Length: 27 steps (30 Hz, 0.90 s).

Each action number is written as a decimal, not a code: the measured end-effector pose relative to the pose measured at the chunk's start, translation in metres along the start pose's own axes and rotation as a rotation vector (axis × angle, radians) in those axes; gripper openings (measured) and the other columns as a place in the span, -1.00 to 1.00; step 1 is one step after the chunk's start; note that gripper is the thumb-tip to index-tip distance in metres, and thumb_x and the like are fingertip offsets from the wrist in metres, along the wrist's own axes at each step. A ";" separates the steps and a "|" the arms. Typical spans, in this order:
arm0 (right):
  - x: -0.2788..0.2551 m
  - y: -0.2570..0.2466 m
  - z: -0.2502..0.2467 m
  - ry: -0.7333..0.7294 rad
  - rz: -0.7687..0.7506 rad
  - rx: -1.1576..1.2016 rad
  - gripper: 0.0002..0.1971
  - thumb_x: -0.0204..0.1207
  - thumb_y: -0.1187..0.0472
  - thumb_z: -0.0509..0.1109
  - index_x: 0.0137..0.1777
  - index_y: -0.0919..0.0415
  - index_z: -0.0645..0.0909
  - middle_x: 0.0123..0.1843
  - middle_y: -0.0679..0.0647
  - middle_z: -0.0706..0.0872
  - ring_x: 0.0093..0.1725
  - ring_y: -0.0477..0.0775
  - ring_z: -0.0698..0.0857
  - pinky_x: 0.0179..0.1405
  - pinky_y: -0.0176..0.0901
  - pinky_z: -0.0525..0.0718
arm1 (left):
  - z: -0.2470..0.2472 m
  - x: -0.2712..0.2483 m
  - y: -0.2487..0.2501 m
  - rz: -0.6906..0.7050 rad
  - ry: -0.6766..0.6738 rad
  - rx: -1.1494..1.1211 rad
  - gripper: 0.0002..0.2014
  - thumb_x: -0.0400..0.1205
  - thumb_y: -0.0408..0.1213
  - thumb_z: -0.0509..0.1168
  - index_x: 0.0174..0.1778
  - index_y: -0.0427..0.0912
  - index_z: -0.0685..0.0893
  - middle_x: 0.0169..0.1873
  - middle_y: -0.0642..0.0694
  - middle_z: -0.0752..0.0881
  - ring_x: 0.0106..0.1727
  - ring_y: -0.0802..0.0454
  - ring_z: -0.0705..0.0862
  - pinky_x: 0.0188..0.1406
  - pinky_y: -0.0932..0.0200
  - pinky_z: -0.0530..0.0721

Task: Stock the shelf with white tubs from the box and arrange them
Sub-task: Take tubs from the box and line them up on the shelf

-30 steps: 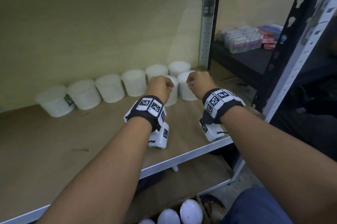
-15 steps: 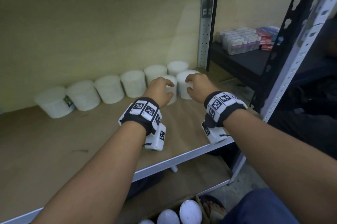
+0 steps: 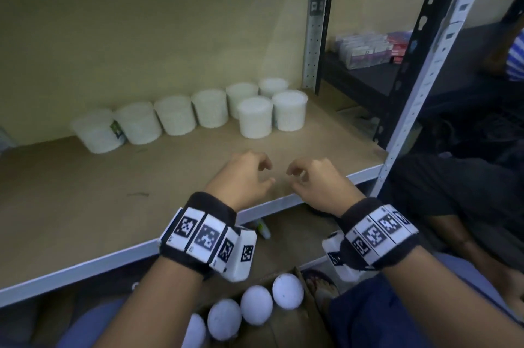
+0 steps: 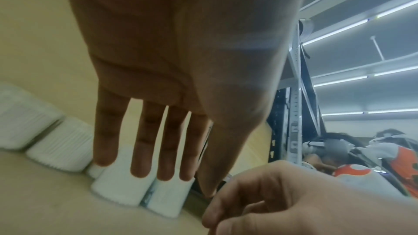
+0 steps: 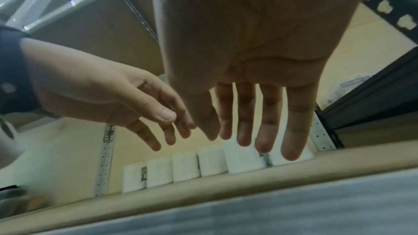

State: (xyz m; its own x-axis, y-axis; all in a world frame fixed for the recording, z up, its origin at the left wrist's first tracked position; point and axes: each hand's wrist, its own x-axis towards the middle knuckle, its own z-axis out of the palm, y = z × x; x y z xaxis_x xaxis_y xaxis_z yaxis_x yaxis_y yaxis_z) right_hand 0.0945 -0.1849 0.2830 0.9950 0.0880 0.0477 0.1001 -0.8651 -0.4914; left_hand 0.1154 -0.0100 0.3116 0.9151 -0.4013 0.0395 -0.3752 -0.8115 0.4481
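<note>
Several white tubs (image 3: 175, 115) stand in a row along the back of the wooden shelf (image 3: 85, 206). Two more tubs (image 3: 255, 118) (image 3: 289, 111) stand side by side in front of the row's right end. My left hand (image 3: 249, 177) and right hand (image 3: 309, 180) hover close together over the shelf's front edge, well short of those tubs. Both are empty. The wrist views show the left fingers (image 4: 144, 149) and the right fingers (image 5: 246, 122) straight and spread. Below the shelf, a cardboard box (image 3: 295, 328) holds several white-lidded tubs (image 3: 256, 305).
A grey upright (image 3: 316, 21) stands at the shelf's back right corner and a white post (image 3: 425, 78) at its front right. Beyond is a dark shelf with packets (image 3: 365, 50). A sandalled foot (image 3: 320, 285) lies beside the box. Another person (image 4: 361, 158) sits to the right.
Both hands have let go of the two front tubs and drawn back to the shelf's front edge. The tubs stay where they were set.
</note>
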 end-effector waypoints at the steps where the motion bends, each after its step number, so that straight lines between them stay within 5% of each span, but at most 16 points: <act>1: -0.009 0.002 0.005 -0.008 0.003 0.001 -0.79 0.52 0.18 0.33 0.12 0.08 0.68 0.07 0.03 0.75 0.06 0.07 0.71 0.09 -0.03 0.70 | 0.008 -0.009 -0.001 0.005 -0.020 -0.008 -0.74 0.56 -0.10 0.36 0.16 0.00 0.66 0.13 0.00 0.68 0.05 0.07 0.61 0.10 0.18 0.56; 7: -0.047 0.035 0.067 -0.307 0.145 -0.042 -0.86 0.41 0.10 0.35 -0.07 -0.01 0.69 -0.03 0.02 0.78 0.00 0.11 0.76 0.08 0.03 0.75 | 0.083 -0.056 -0.030 -0.093 -0.225 -0.055 -0.76 0.51 -0.20 0.41 0.09 -0.10 0.69 0.05 -0.03 0.69 -0.02 0.05 0.65 0.00 0.29 0.54; 11: -0.055 0.063 0.116 -0.501 0.236 -0.120 -0.78 0.44 0.11 0.34 0.04 0.10 0.70 0.08 0.15 0.74 0.08 0.21 0.73 0.11 0.02 0.74 | 0.149 -0.063 -0.062 -0.254 -0.433 -0.058 -0.65 0.46 -0.08 0.39 0.10 -0.18 0.71 0.06 -0.12 0.74 0.13 -0.08 0.72 0.17 0.08 0.67; 16: -0.055 0.090 0.180 -0.650 0.263 -0.161 -0.88 0.45 0.18 0.36 -0.03 0.09 0.62 0.19 0.19 0.70 0.20 0.23 0.68 0.05 -0.10 0.64 | 0.223 -0.064 -0.099 -0.368 -0.621 -0.014 -0.49 0.51 -0.14 0.42 0.36 -0.18 0.50 0.36 -0.19 0.55 0.35 -0.17 0.57 0.29 0.09 0.56; 20: -0.054 0.105 0.226 -0.678 0.264 -0.205 -0.47 0.44 0.06 0.37 0.44 0.08 0.45 0.46 0.13 0.50 0.40 0.25 0.54 0.37 0.13 0.57 | 0.267 -0.059 -0.114 -0.395 -0.622 -0.005 -0.35 0.54 -0.21 0.40 0.55 -0.13 0.33 0.55 -0.23 0.32 0.55 -0.24 0.34 0.49 0.03 0.37; 24: -0.052 0.118 0.260 -0.690 0.264 -0.333 -0.36 0.44 -0.04 0.36 0.53 -0.03 0.31 0.56 0.09 0.35 0.49 0.28 0.44 0.45 0.23 0.47 | 0.304 -0.059 -0.125 -0.444 -0.609 0.040 -0.33 0.63 -0.21 0.30 0.64 -0.04 0.18 0.63 -0.19 0.16 0.63 -0.24 0.19 0.63 -0.05 0.17; 27: -0.050 0.128 0.281 -0.693 0.239 -0.389 -0.28 0.47 -0.03 0.36 0.62 0.03 0.21 0.62 0.14 0.25 0.56 0.29 0.34 0.52 0.24 0.37 | 0.325 -0.064 -0.135 -0.422 -0.592 0.159 -0.37 0.59 -0.11 0.29 0.60 0.06 0.25 0.57 -0.18 0.25 0.57 -0.30 0.29 0.56 -0.20 0.31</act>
State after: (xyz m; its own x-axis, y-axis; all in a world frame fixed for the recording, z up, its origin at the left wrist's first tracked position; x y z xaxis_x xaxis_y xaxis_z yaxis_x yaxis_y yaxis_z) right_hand 0.0571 -0.1612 -0.0266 0.7752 0.0540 -0.6294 0.0060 -0.9969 -0.0782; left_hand 0.0597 -0.0130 -0.0418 0.7705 -0.1669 -0.6152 -0.0668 -0.9810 0.1824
